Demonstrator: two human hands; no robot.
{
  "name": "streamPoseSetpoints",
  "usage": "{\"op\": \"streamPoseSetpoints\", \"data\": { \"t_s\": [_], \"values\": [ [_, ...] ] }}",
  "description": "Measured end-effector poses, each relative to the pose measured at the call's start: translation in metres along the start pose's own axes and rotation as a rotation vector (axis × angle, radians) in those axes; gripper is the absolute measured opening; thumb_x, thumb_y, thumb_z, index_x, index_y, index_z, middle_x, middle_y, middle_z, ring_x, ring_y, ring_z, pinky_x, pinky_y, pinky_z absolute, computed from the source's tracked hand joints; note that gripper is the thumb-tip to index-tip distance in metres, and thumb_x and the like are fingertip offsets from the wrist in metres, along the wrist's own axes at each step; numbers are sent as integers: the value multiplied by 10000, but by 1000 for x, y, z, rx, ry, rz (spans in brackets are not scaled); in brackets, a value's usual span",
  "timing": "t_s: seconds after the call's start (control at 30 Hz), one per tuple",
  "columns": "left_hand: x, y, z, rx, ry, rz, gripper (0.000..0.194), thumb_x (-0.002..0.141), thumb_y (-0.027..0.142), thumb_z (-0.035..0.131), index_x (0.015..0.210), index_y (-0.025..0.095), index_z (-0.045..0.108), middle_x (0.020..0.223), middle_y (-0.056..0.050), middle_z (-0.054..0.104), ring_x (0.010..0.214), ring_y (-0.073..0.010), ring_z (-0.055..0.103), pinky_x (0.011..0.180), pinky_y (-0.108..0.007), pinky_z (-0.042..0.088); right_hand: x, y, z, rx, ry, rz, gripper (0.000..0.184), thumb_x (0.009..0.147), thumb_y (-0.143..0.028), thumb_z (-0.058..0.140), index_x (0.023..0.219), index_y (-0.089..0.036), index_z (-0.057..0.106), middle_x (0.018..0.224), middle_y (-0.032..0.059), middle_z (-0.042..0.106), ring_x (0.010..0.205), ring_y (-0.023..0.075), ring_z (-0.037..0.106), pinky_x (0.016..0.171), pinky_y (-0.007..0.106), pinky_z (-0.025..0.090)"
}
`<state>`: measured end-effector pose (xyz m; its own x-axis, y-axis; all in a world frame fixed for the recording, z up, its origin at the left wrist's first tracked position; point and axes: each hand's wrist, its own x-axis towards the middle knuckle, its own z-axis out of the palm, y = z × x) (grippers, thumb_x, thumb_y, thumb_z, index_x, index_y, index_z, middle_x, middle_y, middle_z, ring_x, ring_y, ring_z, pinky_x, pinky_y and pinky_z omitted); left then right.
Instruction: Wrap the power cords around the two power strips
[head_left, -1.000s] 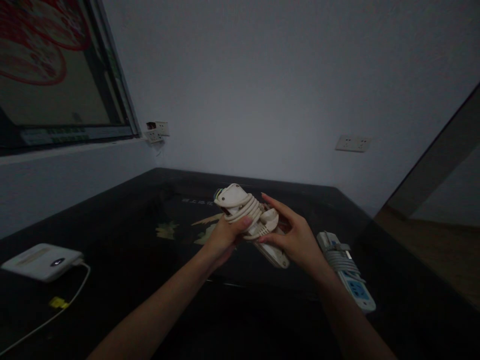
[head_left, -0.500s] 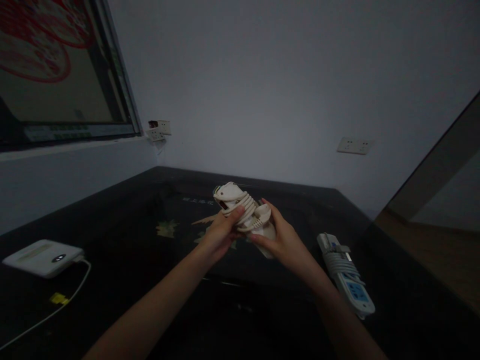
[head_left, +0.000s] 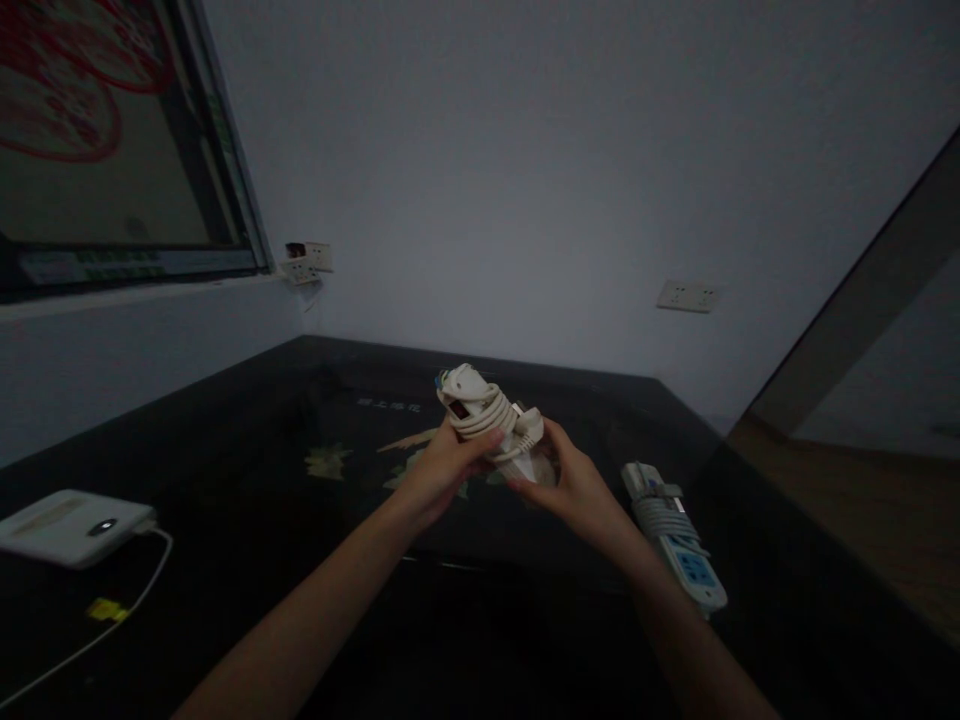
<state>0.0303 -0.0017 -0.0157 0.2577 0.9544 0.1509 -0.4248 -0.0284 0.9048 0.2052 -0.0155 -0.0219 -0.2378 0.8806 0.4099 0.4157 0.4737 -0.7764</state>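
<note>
Above the middle of the dark table, both hands hold a white power strip with its own cord wound round it in several turns. My left hand grips it from the left, thumb lying across the wound cord. The fingers of my right hand are closed around the strip's near right end, beside the cord's plug. The fingers beneath the strip are hidden. Another power strip, with blue sockets and a wrapped grey cord, lies on the table right of my right forearm.
A white box-shaped device with a white cable and a yellow tag lies on the left of the black table. Wall sockets sit on the back wall, and more sockets near the window corner.
The view has swung slightly right, so the table items appear further left. The held power strip has tilted a little, and both hands keep their hold.
</note>
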Motion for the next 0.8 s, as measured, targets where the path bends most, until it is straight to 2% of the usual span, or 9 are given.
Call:
{"op": "streamPoseSetpoints", "data": {
  "t_s": [0.1,0.23,0.37,0.47,0.53,0.63,0.8],
  "values": [
    [-5,5,3,112,-142,38,622,666,221,780,1222,170,506,1310,-149,550,1194,-300,516,991,-427,411,-18,3,-4,133,28,44,596,699,-282,729,1238,-192,493,1208,114,611,1063,245,593,921,404,461],
    [-10,3,10,220,-346,115,618,690,202,761,1257,207,517,1370,-112,508,1287,-276,432,1095,-409,294,-60,12,-6,508,17,236,487,718,-401,714,1140,-197,579,1094,97,672,966,239,641,841,377,501],
    [-12,-20,21,177,-450,-4,515,743,275,719,1227,209,555,1332,-103,549,1267,-281,459,1074,-425,319,-105,11,4,1000,68,434,491,774,-579,578,1042,-173,645,928,95,710,733,207,670,624,318,536],
    [-15,-50,27,116,-476,-137,500,754,328,710,1206,178,555,1240,-126,609,1153,-287,555,1006,-441,394,-127,11,13,1239,73,490,523,814,-592,491,1068,-163,648,842,83,707,629,182,648,490,265,503],
    [-18,-69,30,134,-440,-264,490,771,354,696,1194,161,542,1172,-141,638,1061,-289,606,911,-448,467,-138,16,15,1298,48,510,532,835,-582,456,1072,-146,648,838,96,709,623,189,654,437,240,471],
    [-21,-90,34,126,-404,-398,476,782,347,683,1190,161,523,1202,-153,610,1067,-290,598,828,-424,520,-150,28,11,1273,48,609,506,858,-557,438,1071,-143,636,876,120,719,650,210,678,432,236,465],
    [-11,-111,47,184,-331,-432,466,793,337,655,1193,166,489,1240,-161,568,1103,-290,569,765,-391,549,-162,46,-8,996,207,784,409,873,-476,504,1109,-153,588,820,85,710,642,189,677,427,223,484]
  ]
}}
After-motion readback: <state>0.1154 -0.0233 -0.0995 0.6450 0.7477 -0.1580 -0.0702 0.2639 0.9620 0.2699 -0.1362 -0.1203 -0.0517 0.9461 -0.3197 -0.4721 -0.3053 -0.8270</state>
